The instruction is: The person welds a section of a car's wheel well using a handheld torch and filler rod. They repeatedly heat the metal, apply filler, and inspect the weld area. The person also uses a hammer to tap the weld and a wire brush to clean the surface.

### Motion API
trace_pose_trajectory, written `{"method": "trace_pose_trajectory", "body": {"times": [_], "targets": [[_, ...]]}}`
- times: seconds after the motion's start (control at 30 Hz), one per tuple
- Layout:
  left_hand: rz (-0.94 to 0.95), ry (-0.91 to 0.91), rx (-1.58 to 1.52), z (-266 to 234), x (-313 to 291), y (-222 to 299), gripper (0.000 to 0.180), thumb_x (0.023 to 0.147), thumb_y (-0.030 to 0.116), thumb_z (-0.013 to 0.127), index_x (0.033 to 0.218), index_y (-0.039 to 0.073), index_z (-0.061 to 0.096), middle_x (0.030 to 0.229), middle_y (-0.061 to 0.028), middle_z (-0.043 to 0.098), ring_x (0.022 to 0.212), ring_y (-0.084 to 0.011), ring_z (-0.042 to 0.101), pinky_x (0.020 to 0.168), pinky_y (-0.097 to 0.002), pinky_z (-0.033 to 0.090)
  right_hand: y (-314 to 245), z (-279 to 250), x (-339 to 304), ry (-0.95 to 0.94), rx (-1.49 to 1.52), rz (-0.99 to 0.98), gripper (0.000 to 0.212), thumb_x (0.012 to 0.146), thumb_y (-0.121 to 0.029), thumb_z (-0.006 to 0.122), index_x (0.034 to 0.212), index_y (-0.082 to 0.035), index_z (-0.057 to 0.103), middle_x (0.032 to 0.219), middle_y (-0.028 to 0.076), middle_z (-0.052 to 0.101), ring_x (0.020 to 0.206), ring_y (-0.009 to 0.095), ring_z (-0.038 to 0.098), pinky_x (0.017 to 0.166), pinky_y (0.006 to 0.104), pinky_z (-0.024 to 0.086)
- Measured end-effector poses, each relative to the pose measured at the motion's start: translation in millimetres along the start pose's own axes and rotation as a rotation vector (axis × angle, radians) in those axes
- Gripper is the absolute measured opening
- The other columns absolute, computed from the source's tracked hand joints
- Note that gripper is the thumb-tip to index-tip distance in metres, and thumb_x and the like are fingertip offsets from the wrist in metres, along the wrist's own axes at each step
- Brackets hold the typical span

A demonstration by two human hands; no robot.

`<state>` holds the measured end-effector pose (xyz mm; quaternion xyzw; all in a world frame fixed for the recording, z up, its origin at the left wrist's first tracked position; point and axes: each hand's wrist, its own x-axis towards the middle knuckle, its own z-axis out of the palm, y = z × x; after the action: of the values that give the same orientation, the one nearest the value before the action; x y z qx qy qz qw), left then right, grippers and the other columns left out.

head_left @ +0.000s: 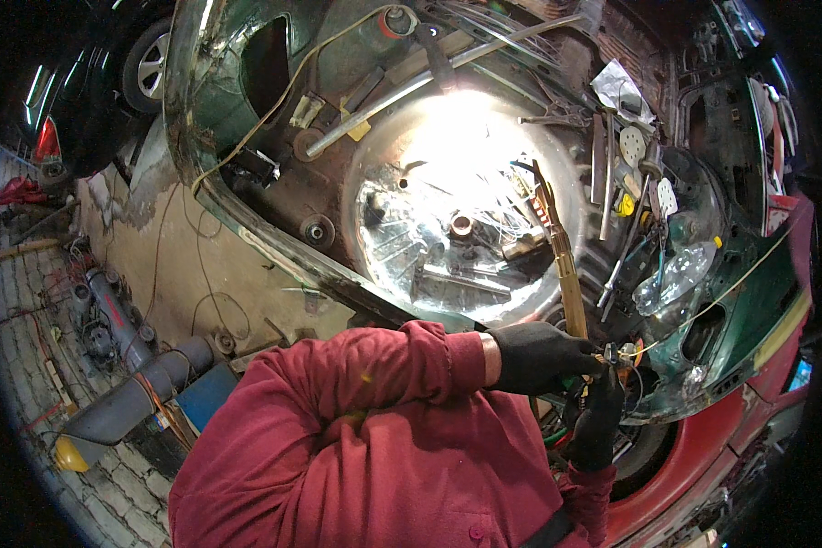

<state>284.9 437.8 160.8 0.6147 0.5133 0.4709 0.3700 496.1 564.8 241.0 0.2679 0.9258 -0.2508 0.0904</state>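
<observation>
Both of my hands wear black gloves and meet at the right edge of the car's open rear. My left hand point(541, 358) reaches across to the right, its fingers closed at a small metal part point(610, 353). Just below, my right hand point(597, 422) is closed with fingers raised against the same part. What each holds is mostly hidden. A thin pale cord point(709, 309) runs from the upper right down to my fingertips. A long brown strip point(568, 288) ends beside my left glove; I cannot tell whether they touch.
Ahead lies a brightly lit round wheel well point(374, 233) with loose wires and metal pieces. A long metal bar point(420, 80) crosses behind it. On the right are a clear plastic bottle point(676, 276) and sanding discs point(632, 146). Grey pipes point(137, 388) lie at the left.
</observation>
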Motion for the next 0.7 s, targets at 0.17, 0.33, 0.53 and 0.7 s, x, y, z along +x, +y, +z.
{"method": "trace_pose_trajectory", "body": {"times": [0.17, 0.33, 0.53, 0.7], "targets": [[0.019, 0.044, -0.015, 2, 0, -2, 0.053, 0.096, 0.017, 0.065, 0.148, 0.022, 0.061, 0.109, -0.0088, 0.069, 0.111, -0.0318, 0.071, 0.128, -0.0731, 0.001, -22, -3, 13, 0.010, 0.499, 0.267, 0.041, 0.119, -0.022, 0.039, 0.141, 0.007, 0.058, 0.129, 0.025, 0.067, 0.117, 0.036, 0.066, 0.101, 0.0457, 0.053], [0.003, 0.035, -0.022, 2, -1, -4, 0.056, 0.094, 0.016, 0.066, 0.150, 0.022, 0.059, 0.109, -0.0090, 0.070, 0.112, -0.0324, 0.071, 0.127, -0.0740, 0.004, -5, 2, 10, 0.002, 0.114, 0.070, 0.042, 0.118, -0.024, 0.042, 0.142, 0.007, 0.058, 0.127, 0.024, 0.067, 0.115, 0.035, 0.066, 0.099, 0.0446, 0.054], [0.049, 0.056, 0.013, 0, 2, -6, 0.054, 0.097, 0.019, 0.066, 0.151, 0.020, 0.059, 0.110, -0.0097, 0.070, 0.112, -0.0335, 0.071, 0.126, -0.0749, 0.007, 3, 0, 10, 0.021, -0.120, -0.154, 0.047, 0.106, -0.011, 0.063, 0.150, 0.001, 0.053, 0.138, 0.026, 0.064, 0.124, 0.043, 0.065, 0.107, 0.0480, 0.053], [0.055, 0.060, 0.013, 2, 3, -8, 0.054, 0.098, 0.024, 0.068, 0.151, 0.019, 0.059, 0.111, -0.0098, 0.070, 0.112, -0.0336, 0.072, 0.126, -0.0742, 0.007, 7, 2, 4, 0.027, -0.251, -0.140, 0.066, 0.097, -0.008, 0.072, 0.158, -0.003, 0.047, 0.146, 0.029, 0.060, 0.131, 0.047, 0.062, 0.110, 0.0524, 0.051]]}}
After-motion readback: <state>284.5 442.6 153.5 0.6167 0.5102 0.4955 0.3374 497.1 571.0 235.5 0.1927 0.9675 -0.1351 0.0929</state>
